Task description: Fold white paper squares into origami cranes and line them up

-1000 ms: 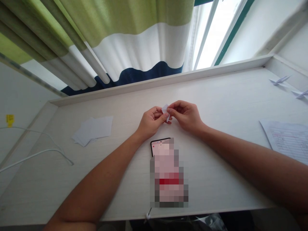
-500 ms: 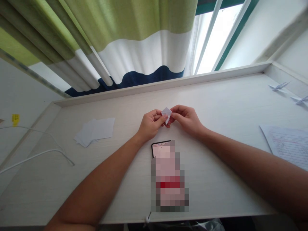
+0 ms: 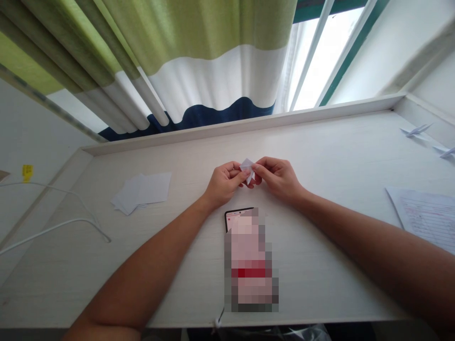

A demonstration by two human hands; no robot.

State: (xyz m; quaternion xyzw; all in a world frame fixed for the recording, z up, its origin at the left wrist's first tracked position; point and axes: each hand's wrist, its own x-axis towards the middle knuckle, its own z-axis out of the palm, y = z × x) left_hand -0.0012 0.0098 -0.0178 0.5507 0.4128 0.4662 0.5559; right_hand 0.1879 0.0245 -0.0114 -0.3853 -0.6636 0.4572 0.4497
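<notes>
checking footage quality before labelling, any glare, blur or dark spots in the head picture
Head view throughout: the window burns out to white; the desk darkens toward its near left; pixelation hides most of the phone; the folded paper and lined sheet look slightly soft.

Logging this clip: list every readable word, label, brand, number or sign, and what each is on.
None readable.
Yellow tag: marks too blurred.
Lined sheet: writing too small and blurred.
Phone: screen mostly pixelated; nothing legible.
Folded paper: no print visible.
</notes>
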